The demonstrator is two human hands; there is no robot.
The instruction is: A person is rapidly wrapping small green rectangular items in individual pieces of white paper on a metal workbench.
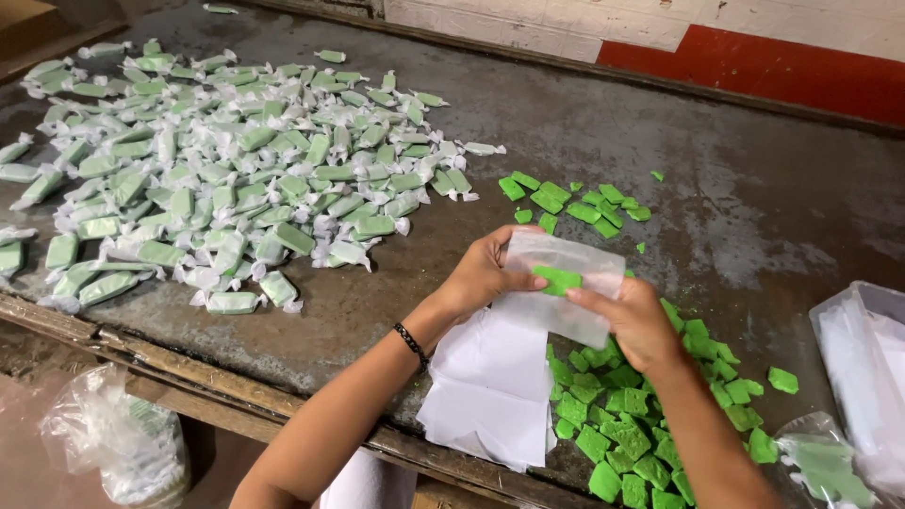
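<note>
Stacked white wrapper sheets [495, 386] and loose green candy blocks [622, 438] lie nearest me on the tabletop [584, 132], within easy reach. Above them, my left hand [481, 275] and right hand [636, 320] each pinch a clear wrapper [556, 306] with a closed grip, holding one green candy piece [558, 279] in it. Wrapped candies [217, 179] are heaped far left.

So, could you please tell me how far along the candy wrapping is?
Well along: a large heap of wrapped candies covers the table's left. Both hands, left and right, fold a clear wrapper around one green piece. Two piles of unwrapped pieces remain.
</note>
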